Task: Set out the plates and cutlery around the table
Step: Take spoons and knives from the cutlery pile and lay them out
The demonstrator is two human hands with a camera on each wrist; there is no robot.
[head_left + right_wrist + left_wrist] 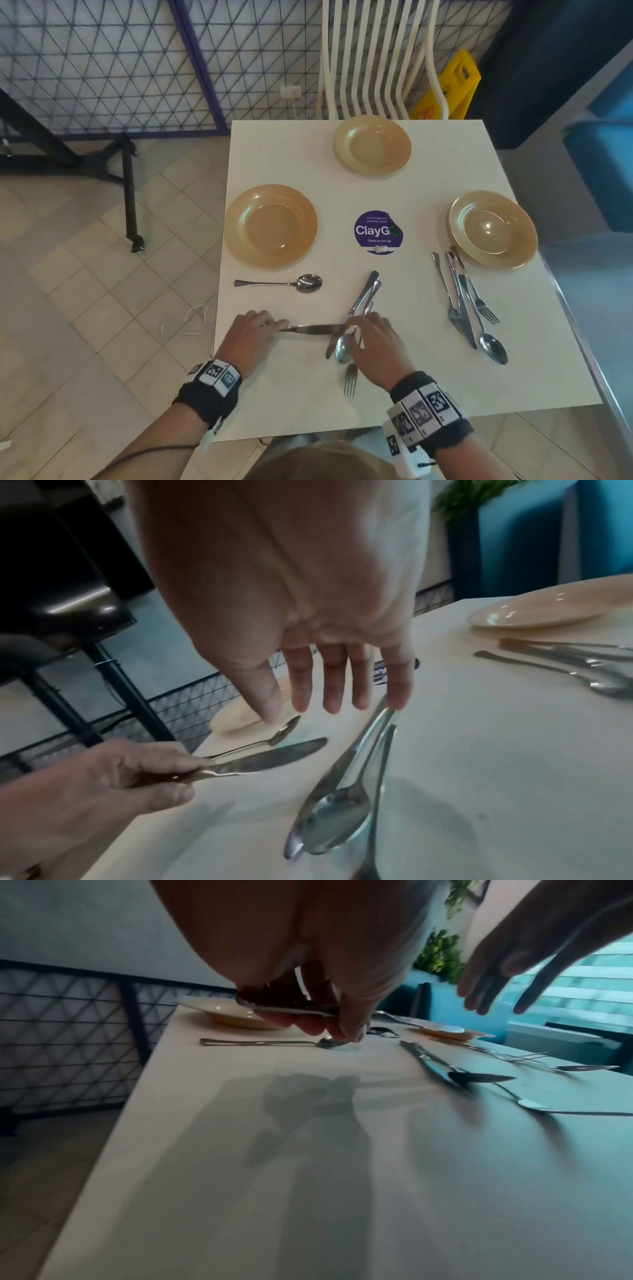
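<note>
Three tan plates sit on the white table (291, 164): one at the left (270, 226), one at the far side (372, 146), one at the right (493, 229). My left hand (255, 334) grips the handle of a table knife (313, 329) held level just above the table; the same knife (263, 761) shows in the right wrist view. My right hand (373, 337) hovers with straight fingers over a small pile of cutlery (356, 318): a knife, a spoon (334, 823) and a fork. A lone spoon (284, 283) lies below the left plate.
A second bundle of knife, forks and spoon (469, 305) lies beside the right plate. A round purple sticker (377, 232) marks the table's middle. A white slatted chair (380, 58) stands at the far edge. A black table stand (126, 192) is on the tiled floor at left.
</note>
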